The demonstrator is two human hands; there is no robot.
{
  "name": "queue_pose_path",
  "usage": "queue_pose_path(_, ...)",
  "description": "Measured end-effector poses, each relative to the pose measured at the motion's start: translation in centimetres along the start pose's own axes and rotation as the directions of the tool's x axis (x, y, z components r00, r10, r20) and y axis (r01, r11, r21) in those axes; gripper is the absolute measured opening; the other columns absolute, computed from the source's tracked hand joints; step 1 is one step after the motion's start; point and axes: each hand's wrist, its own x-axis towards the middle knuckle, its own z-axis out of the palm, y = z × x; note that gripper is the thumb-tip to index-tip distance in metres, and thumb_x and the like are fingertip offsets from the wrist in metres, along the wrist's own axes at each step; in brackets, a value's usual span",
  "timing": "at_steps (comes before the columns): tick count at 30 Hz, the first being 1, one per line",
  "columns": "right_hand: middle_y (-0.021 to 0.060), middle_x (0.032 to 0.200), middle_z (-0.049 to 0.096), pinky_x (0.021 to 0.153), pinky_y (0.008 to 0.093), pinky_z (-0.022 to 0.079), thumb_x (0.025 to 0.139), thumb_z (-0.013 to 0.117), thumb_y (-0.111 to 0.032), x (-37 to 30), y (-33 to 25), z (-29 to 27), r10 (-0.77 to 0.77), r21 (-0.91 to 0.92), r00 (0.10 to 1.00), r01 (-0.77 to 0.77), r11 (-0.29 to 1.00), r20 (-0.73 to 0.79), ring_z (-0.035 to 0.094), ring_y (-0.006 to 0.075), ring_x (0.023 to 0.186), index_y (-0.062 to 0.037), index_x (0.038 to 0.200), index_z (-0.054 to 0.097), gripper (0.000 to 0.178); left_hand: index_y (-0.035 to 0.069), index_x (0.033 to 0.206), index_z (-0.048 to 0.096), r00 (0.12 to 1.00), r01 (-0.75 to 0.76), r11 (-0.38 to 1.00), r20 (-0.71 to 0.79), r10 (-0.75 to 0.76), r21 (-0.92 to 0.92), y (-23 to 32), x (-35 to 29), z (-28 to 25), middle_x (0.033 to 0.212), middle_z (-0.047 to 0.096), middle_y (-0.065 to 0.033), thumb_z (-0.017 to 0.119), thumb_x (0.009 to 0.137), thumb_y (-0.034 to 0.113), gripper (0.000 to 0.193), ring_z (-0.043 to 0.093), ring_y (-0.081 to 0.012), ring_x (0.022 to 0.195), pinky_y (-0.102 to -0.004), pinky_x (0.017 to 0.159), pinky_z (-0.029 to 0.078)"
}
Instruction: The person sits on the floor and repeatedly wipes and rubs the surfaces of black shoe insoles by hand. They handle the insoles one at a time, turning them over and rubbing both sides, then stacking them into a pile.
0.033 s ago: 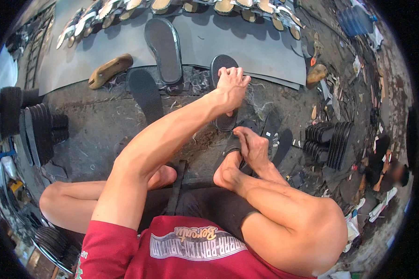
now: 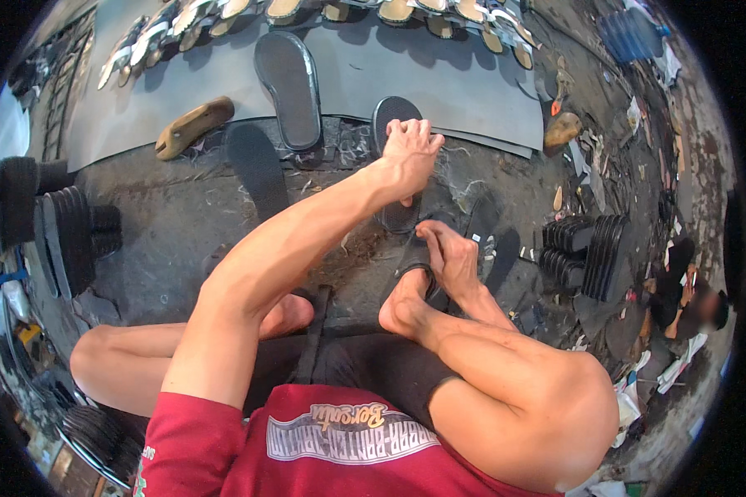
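Note:
My left hand [image 2: 412,157] reaches across and grips a black shoe sole [image 2: 398,109] with a paler rim. Its fingers bend over the sole's face, and the thumb shows lower down by the near end [image 2: 400,217]. My right hand [image 2: 456,257] is closed beside my right foot [image 2: 408,300], fingertips together by a dark sole-like piece there; what it pinches, if anything, is hidden. To the left of the gripped sole lies a larger black sole [image 2: 298,95] with a raised rim. A thin textured black sole [image 2: 255,161] rests on the floor, partly behind my left forearm.
A wooden shoe last [image 2: 195,126] lies at the left edge of a grey sheet [image 2: 365,74]; another last [image 2: 563,131] is to the right. Sandals [image 2: 336,12] line the far side. Stacked black soles [image 2: 605,257] stand right, more [image 2: 65,236] left. Scraps litter the right floor.

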Motion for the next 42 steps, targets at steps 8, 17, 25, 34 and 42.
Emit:
queue_pose_path(8, 0.0126, 0.095, 0.078, 0.075, 0.0377, 0.058, 0.119, 0.055, -0.019, 7.9, 3.7, -0.4, -0.005, 0.035, 0.969, 0.015, 0.999, -0.248, 0.075, 0.0271, 0.080, 0.0015, 0.106, 0.073, 0.030, 0.005, 0.155, 0.053, 0.978, -0.115, 0.983, -0.187, 0.087, -0.143, -1.9, -3.1, 0.6, 0.144, 0.057, -0.0201, 0.107, 0.059, 0.039, 0.116, 0.053, -0.0398, 0.141, -0.0623, 0.110, 0.047)
queue_pose_path(17, 0.0260, 0.127, 0.061, 0.096, 0.0504, 0.056, 0.094, 0.089, -0.037, 6.4, 1.6, 5.7, 0.227, 0.016, 0.950, -0.229, 0.973, -0.214, 0.067, 0.0428, 0.111, 0.0056, 0.146, 0.051, 0.077, -0.001, 0.178, 0.000, 0.725, -0.239, 0.592, -0.547, -0.419, -0.770, 5.1, -9.0, 12.0, 0.181, 0.010, -0.0369, 0.097, 0.074, 0.014, 0.143, 0.014, -0.0572, 0.168, -0.0651, 0.136, 0.020)
queue_pose_path(25, 0.0187, 0.117, 0.060, 0.091, 0.0471, 0.056, 0.081, 0.097, -0.034, 8.6, 0.9, 4.1, 0.367, 0.057, 0.890, -0.365, 0.929, -0.271, 0.064, 0.0339, 0.102, 0.0037, 0.134, 0.059, 0.076, 0.003, 0.176, 0.022, 0.728, -0.173, 0.539, -0.475, -0.493, -0.824, 5.0, -10.5, 10.7, 0.177, 0.021, -0.0373, 0.092, 0.074, 0.005, 0.124, 0.020, -0.0563, 0.167, -0.0607, 0.135, 0.029)
queue_pose_path(34, 0.0165, 0.122, 0.056, 0.092, 0.0464, 0.055, 0.085, 0.096, -0.037, 7.6, 0.2, 3.8, 0.357, 0.140, 0.846, -0.328, 0.934, -0.397, 0.062, 0.0318, 0.111, 0.0021, 0.143, 0.058, 0.080, 0.003, 0.160, 0.049, 0.369, 0.263, 0.724, -0.627, -0.686, -0.638, -8.6, -9.7, 4.8, 0.171, 0.039, -0.0352, 0.087, 0.081, 0.013, 0.088, 0.037, -0.0484, 0.161, -0.0543, 0.134, 0.033)
queue_pose_path(42, 0.0263, 0.126, 0.054, 0.094, 0.0569, 0.060, 0.086, 0.093, -0.033, 7.0, 0.9, 8.7, 0.287, -0.028, 0.908, -0.310, 0.950, -0.306, 0.066, 0.0503, 0.115, 0.0062, 0.150, 0.049, 0.087, 0.000, 0.151, 0.063, 0.684, -0.083, 0.759, -0.591, -0.428, -0.646, -6.7, -3.5, 4.8, 0.148, 0.063, -0.0236, 0.082, 0.095, 0.015, 0.061, 0.058, -0.0419, 0.140, -0.0484, 0.121, 0.047)
